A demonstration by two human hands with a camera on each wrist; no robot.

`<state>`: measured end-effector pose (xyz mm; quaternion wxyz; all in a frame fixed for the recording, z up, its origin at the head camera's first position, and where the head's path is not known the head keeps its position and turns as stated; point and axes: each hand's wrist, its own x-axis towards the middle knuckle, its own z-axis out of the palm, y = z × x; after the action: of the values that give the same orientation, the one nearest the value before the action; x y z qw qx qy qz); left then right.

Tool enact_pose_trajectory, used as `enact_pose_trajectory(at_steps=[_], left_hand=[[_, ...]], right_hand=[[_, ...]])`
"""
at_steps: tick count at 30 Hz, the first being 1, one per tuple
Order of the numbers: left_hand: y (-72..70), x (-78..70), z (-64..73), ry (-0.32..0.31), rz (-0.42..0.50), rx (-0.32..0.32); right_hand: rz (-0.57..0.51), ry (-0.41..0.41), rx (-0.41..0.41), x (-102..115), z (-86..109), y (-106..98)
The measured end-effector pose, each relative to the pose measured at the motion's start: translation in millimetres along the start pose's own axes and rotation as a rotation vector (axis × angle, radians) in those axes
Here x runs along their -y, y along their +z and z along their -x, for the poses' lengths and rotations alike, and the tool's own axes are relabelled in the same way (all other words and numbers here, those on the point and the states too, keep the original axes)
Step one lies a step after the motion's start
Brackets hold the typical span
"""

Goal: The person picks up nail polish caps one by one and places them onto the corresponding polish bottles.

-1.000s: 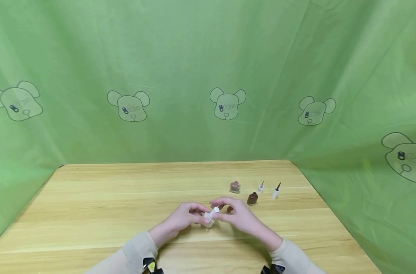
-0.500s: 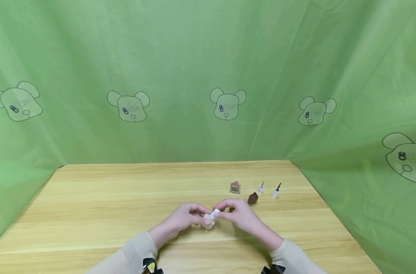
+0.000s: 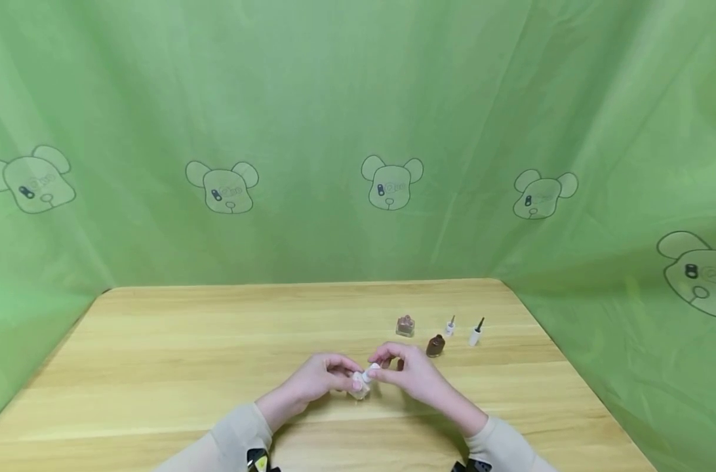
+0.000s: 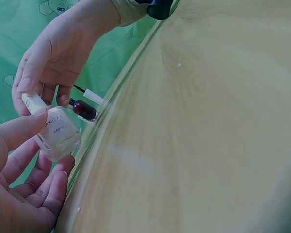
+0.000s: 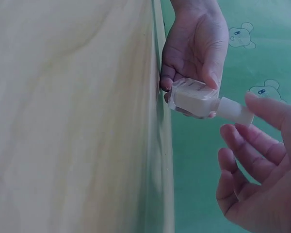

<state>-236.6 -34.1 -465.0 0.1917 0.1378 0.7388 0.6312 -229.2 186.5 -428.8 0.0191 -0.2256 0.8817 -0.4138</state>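
My left hand (image 3: 315, 381) grips a glass nail polish bottle (image 5: 193, 99) with pale, whitish polish, thumb on the label side and fingers behind. The bottle tilts toward my right hand (image 3: 416, 373), whose thumb and fingertips pinch its white cap (image 5: 234, 111). A short stretch of neck shows between cap and bottle in the right wrist view. Beyond the right hand stand an uncapped dark brown polish bottle (image 3: 435, 345) and an uncapped pinkish one (image 3: 405, 326).
Two white brush caps stand brush-up at the right of the table: a shorter one (image 3: 450, 327) and a taller one with a dark brush (image 3: 475, 334). Green cloth (image 3: 311, 236) with bear-head drawings hangs behind the wooden table (image 3: 216, 341) and along its sides.
My right fingers have drawn in around the white cap, and the cap leans a little further right. My left hand keeps its grip on the bottle. The head view has tilted slightly up.
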Motion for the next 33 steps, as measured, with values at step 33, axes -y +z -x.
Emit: enact_pose_trajectory(at_steps=[33], left_hand=[[-1.3,4.9,-1.7,-0.013,0.049,-0.011]], right_hand=[[-0.031,-0.041,0.051,-6.9,-0.5,-1.8]])
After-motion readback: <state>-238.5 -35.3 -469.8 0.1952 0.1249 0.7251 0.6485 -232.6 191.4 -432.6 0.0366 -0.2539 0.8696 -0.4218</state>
